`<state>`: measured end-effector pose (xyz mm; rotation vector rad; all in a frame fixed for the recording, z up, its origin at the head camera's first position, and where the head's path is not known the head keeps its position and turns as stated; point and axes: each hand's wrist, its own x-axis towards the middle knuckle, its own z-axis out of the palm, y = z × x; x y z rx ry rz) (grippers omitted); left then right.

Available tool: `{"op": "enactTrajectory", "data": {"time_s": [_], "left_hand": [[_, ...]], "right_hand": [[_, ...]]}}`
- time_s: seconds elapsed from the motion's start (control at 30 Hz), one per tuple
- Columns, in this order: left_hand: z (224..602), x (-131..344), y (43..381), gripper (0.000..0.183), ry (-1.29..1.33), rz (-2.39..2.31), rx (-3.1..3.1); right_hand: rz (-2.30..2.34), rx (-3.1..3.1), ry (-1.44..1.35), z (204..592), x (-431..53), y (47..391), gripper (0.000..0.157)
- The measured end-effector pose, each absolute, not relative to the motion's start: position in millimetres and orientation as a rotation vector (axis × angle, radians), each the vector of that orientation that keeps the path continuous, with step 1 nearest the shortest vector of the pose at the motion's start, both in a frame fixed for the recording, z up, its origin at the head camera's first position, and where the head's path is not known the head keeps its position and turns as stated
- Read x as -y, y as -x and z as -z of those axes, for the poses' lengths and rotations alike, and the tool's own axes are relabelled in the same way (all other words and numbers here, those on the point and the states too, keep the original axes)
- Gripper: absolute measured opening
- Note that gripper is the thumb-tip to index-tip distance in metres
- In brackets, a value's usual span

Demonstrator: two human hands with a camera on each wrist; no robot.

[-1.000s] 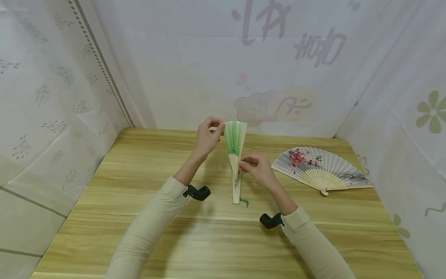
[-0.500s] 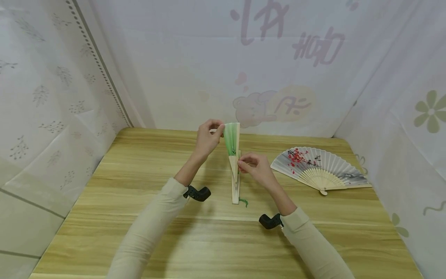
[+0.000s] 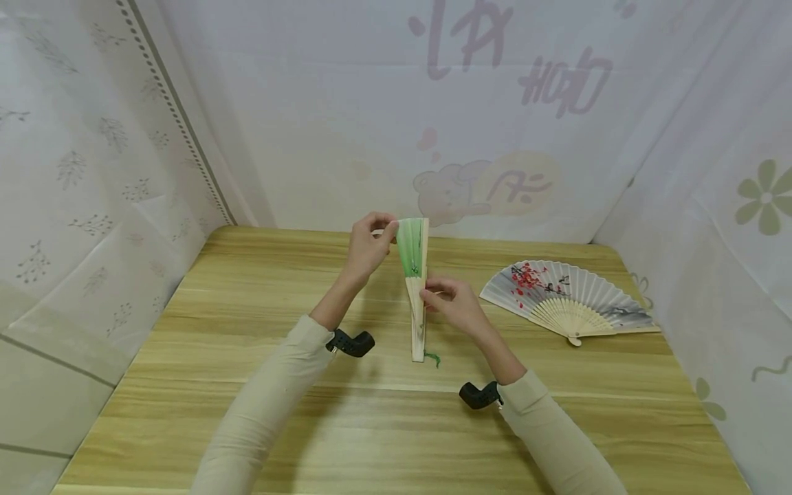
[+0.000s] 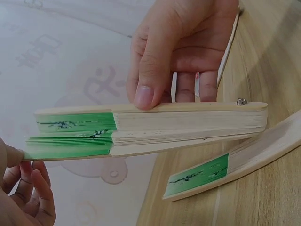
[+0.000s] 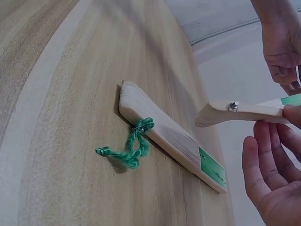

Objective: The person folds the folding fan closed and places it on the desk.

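Observation:
A partly folded green hand fan is held above the table, its pale ribs pointing toward me. My left hand pinches the left edge of its green end. Along the right side, my right hand grips the outer rib between thumb and fingers. In the left wrist view the green pleats of this fan stand slightly apart in two stacks, and the metal rivet shows at the narrow end. Beneath it a second green fan lies folded on the table, with a green cord tassel at its rivet.
To the right, a grey-white fan with red blossoms lies spread on the wooden table. Printed curtains enclose the table at the back and sides. A black wrist device sits at each cuff.
The held green fan has narrowed, its right outer rib shifting left toward the pleats. My right hand has moved slightly left and down along it, while the left hand stays nearly still.

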<state>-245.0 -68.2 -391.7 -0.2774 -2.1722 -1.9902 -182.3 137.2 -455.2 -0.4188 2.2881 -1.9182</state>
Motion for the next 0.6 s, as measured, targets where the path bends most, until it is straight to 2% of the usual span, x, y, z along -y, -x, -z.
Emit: {"op": "enactTrajectory", "data": {"time_s": [0.6], "left_hand": [[393.0,61.1,245.9,0.012,0.235,1.984,2.147]], "right_hand": [[1.898,-2.309,0.391,451.9,-135.7,180.1,0.024]]}}
